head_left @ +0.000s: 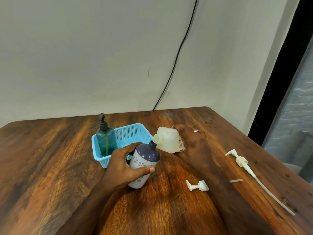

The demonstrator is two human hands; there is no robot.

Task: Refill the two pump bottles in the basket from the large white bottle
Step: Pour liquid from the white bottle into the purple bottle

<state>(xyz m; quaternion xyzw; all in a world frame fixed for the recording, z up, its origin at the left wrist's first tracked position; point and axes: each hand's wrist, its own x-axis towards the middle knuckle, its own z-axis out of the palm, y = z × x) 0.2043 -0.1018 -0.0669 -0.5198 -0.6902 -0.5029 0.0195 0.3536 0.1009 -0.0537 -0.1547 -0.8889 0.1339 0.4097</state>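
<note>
From my feed I see a dark, reddish-brown wooden table (pixel 50 158) with strong grain, its far edge set against a plain off-white wall (pixel 84 56). A thin black cable (pixel 176 56) runs down the wall and drops behind the table. At the right, a black frame (pixel 277 78) borders a pane (pixel 298 106) showing something grey and blurred. The light is soft and even.

basket (pixel 135 133) sits mid-worktop (pixel 50 158) with one pump bottle (pixel 105 139) in its 9 o'clock end; two loose pump heads (pixel 197 185) (pixel 240 161) lie on the worktop at 4 o'clock of it.
</note>
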